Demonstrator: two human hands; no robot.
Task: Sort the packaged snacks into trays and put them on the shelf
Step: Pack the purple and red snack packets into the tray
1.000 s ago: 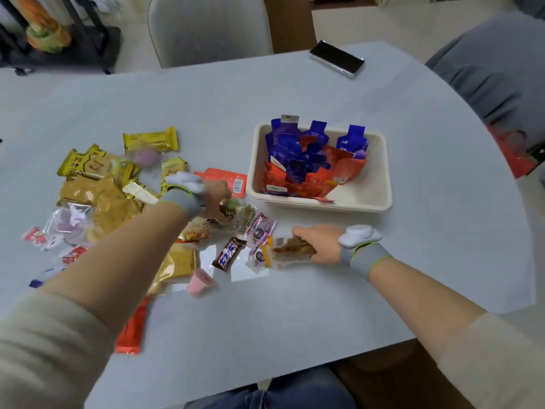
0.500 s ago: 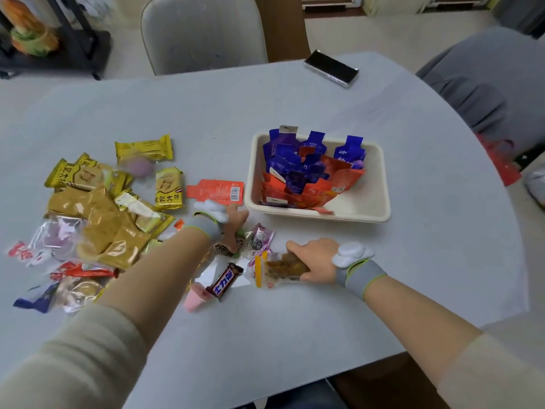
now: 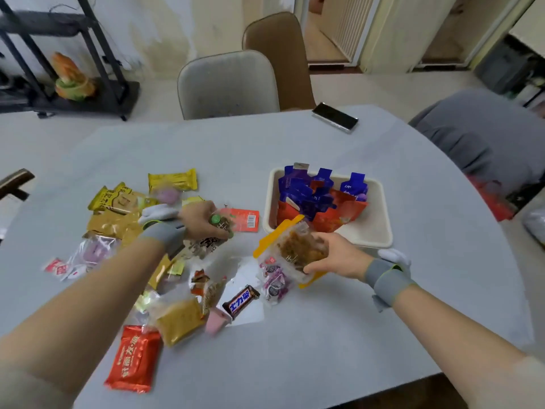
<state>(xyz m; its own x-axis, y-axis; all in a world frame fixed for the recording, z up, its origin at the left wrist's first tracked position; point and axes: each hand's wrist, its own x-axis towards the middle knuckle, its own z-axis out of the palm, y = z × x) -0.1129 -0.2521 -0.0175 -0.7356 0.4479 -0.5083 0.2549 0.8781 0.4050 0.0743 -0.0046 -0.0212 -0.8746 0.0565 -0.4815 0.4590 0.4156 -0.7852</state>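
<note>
A cream tray [image 3: 374, 231] on the grey table holds several blue and red pouches [image 3: 318, 199]. My right hand [image 3: 339, 255] grips a clear snack packet with orange edges [image 3: 292, 249], lifted just in front of the tray's near left corner. My left hand [image 3: 200, 219] holds a clear packet with a green spot and dark print [image 3: 212, 234] above the loose pile. Yellow packets [image 3: 124, 208], a brown chocolate bar [image 3: 240, 301], purple-wrapped sweets [image 3: 274, 281] and a red packet [image 3: 134, 358] lie scattered on the left half of the table.
A red pouch with a barcode [image 3: 246, 219] lies left of the tray. A black phone [image 3: 334, 116] sits at the table's far edge. Two chairs [image 3: 227, 84] stand behind the table, a grey seat [image 3: 477, 134] at right, and a black shelf rack [image 3: 59, 54] far left.
My right hand has lifted the orange-edged packet off the table toward the tray. My left hand has risen with a clear packet. The view has tilted up and shows more of the room.
</note>
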